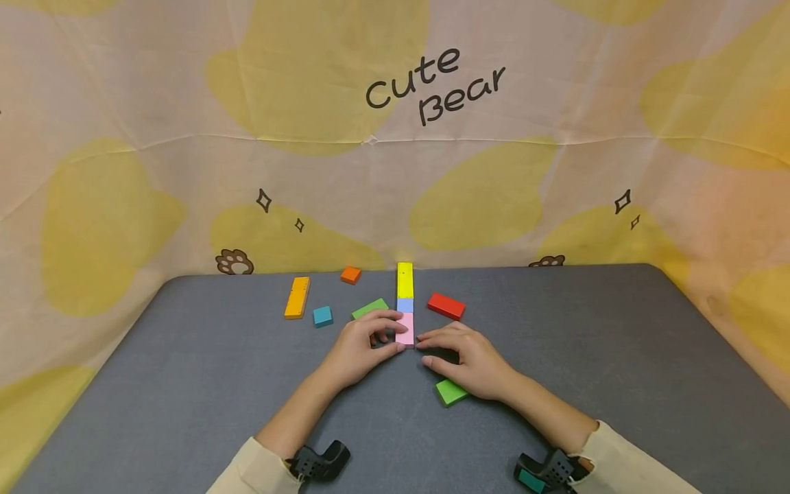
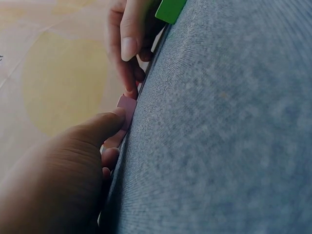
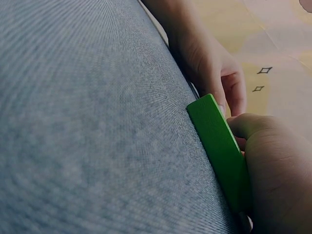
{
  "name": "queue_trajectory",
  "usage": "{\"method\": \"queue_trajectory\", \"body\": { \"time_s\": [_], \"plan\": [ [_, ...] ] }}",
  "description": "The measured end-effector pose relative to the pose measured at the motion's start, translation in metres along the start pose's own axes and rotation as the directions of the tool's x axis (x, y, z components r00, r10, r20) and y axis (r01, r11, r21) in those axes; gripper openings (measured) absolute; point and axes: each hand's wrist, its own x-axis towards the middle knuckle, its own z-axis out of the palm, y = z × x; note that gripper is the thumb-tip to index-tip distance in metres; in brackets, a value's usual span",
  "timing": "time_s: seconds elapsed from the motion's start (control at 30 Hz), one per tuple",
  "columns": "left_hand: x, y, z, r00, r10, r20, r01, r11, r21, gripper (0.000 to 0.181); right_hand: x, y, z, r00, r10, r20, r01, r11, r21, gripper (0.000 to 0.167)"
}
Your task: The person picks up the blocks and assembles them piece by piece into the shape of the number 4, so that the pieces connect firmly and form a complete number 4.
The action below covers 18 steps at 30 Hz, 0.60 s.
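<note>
A pink block (image 1: pixel 404 329) lies at the near end of a straight row, with a small blue block (image 1: pixel 404 305) and a long yellow block (image 1: pixel 404 281) beyond it. My left hand (image 1: pixel 364 346) holds the pink block from its left side, thumb at the near end and fingertips along the block. Just to its right, my right hand (image 1: pixel 472 360) has loosely bent fingers with nothing between them. Under that hand lies a green block (image 1: pixel 450 392), partly covered; it also shows large in the right wrist view. Another green block (image 1: pixel 370 309) sits behind my left fingers.
Left of the row lie a long orange-yellow block (image 1: pixel 297 298), a teal block (image 1: pixel 323 316) and a small orange block (image 1: pixel 350 275). A red block (image 1: pixel 447 306) lies right of it. The grey table (image 1: pixel 185 384) ends at a patterned cloth (image 1: pixel 395 199) behind.
</note>
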Motion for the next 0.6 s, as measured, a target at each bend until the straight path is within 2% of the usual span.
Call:
{"method": "queue_trajectory", "body": {
  "time_s": [0.27, 0.6],
  "plan": [
    [-0.0027, 0.0004, -0.0018, 1.000, -0.006, 0.020, 0.006, 1.000, -0.012, 0.023, 0.0007, -0.0013, 0.0018, 1.000, -0.005, 0.008, 0.005, 1.000, 0.013, 0.023],
    [0.0004, 0.0012, -0.0001, 1.000, -0.008, 0.019, 0.008, 1.000, -0.022, 0.023, 0.0002, -0.0016, -0.0002, 1.000, -0.002, -0.002, 0.002, 1.000, 0.011, 0.021]
  ]
}}
